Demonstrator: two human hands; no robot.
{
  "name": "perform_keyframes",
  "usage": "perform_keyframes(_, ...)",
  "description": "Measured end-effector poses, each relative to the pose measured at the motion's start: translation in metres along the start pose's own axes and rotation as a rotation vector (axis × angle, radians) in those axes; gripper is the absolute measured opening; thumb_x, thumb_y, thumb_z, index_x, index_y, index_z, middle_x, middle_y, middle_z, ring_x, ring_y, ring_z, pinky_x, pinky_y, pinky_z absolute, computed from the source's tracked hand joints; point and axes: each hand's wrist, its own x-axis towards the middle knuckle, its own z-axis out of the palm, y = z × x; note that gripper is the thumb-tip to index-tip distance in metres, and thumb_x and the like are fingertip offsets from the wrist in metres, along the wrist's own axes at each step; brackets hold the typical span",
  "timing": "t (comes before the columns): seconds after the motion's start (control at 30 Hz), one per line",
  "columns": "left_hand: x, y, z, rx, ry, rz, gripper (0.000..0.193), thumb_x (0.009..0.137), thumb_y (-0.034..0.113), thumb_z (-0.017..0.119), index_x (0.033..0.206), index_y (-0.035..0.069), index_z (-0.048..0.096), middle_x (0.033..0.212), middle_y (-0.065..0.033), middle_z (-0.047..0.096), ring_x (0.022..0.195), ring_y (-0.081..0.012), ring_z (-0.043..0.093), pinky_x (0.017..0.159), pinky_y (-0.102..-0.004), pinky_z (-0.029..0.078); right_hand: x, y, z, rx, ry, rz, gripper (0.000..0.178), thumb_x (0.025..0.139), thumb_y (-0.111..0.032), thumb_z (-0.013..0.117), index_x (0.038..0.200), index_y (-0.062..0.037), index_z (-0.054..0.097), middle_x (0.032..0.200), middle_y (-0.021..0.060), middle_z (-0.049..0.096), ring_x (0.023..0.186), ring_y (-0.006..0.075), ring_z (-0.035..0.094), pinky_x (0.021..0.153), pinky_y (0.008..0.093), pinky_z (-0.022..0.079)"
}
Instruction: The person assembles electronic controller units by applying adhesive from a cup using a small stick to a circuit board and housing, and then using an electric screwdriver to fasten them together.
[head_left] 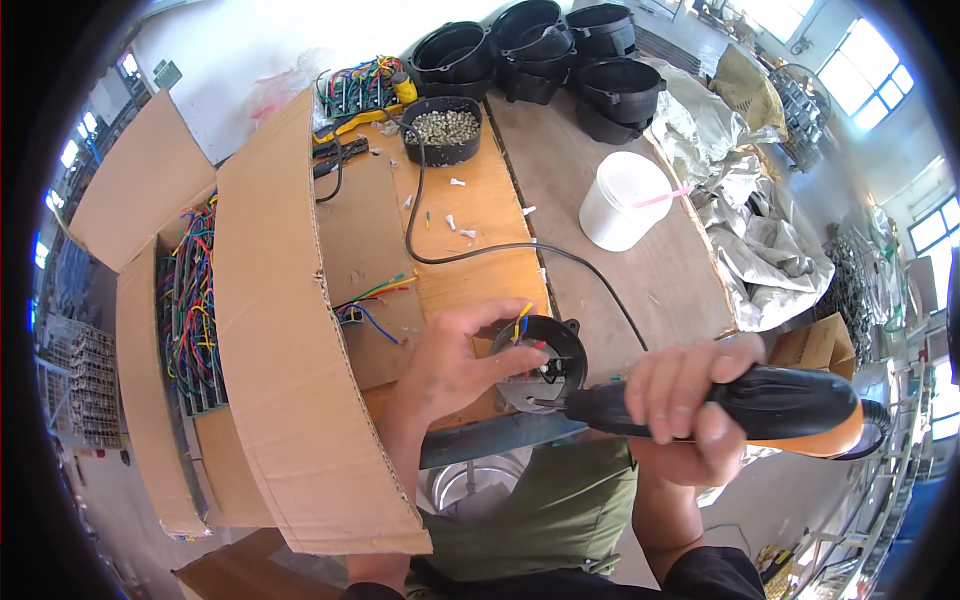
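My right hand (690, 400) is wrapped round an electric screwdriver (790, 400), black with an orange underside. Its thin bit (545, 403) points left, over the near part of a round black housing (572, 350) at the table's front edge. My left hand (460, 365) grips that housing from the left, the thumb reaching inside and the fingers along the far rim. Yellow and blue wires (522, 322) stick up beside my fingertips, and something red shows near the thumb. The tip of the bit seems apart from my fingers; whether it touches a screw is too small to tell.
On the left stands an open cardboard box (270, 300) with bundled coloured wires (195, 310). Behind are a black tub of small fasteners (446, 128), wire-end parts (360, 85) and stacked black housings (605, 90). A white bucket (622, 205) and a black cord (480, 256) lie to the right.
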Motion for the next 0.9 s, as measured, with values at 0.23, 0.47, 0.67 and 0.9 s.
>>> perform_keyframes(0.23, 0.002, 0.006, 0.004, 0.091, 0.116, -0.046, 0.025, 0.083, 0.019, 0.082, 0.093, -0.001, 0.073, 0.088, -0.0059, 0.074, 0.09, -0.0125, 0.068, 0.081, -0.0278, 0.053, 0.002, 0.026, -0.002, -0.21, -0.141, 0.095, 0.035, 0.084, 0.0, 0.07, 0.11, -0.0065, 0.048, 0.075, 0.0086, 0.062, 0.072, 0.0188, 0.062, 0.067, 0.0343, 0.051)
perform_keyframes(0.47, -0.002, 0.0, 0.005, 0.061, 0.119, 0.033, 0.023, 0.083, 0.013, 0.079, 0.072, -0.003, 0.066, 0.097, -0.013, 0.074, 0.096, -0.0168, 0.069, 0.079, -0.0286, 0.051, 0.006, 0.041, -0.01, -0.349, -0.261, 0.024, 0.033, 0.081, 0.002, 0.072, 0.108, -0.0025, 0.053, 0.074, 0.0091, 0.066, 0.06, 0.0136, 0.061, 0.055, 0.0265, 0.048)
perform_keyframes(0.67, 0.0, -0.001, 0.003, 0.016, 0.086, 0.041, 0.026, 0.083, 0.011, 0.078, 0.068, -0.005, 0.065, 0.115, -0.018, 0.072, 0.096, -0.0195, 0.069, 0.082, -0.0291, 0.052, 0.007, 0.041, -0.006, -0.424, -0.285, 0.076, 0.033, 0.08, 0.001, 0.073, 0.106, -0.003, 0.052, 0.073, 0.0082, 0.064, 0.06, 0.0147, 0.06, 0.06, 0.0306, 0.05)
perform_keyframes(0.9, -0.003, -0.005, 0.003, -0.072, 0.044, 0.01, 0.02, 0.089, 0.013, 0.073, 0.09, -0.005, 0.065, 0.121, -0.0169, 0.068, 0.107, -0.022, 0.065, 0.091, -0.0317, 0.049, 0.012, 0.036, 0.004, -0.551, -0.186, 0.155, 0.029, 0.079, -0.001, 0.075, 0.1, -0.0061, 0.057, 0.073, 0.0055, 0.065, 0.063, 0.0156, 0.063, 0.064, 0.0299, 0.051)
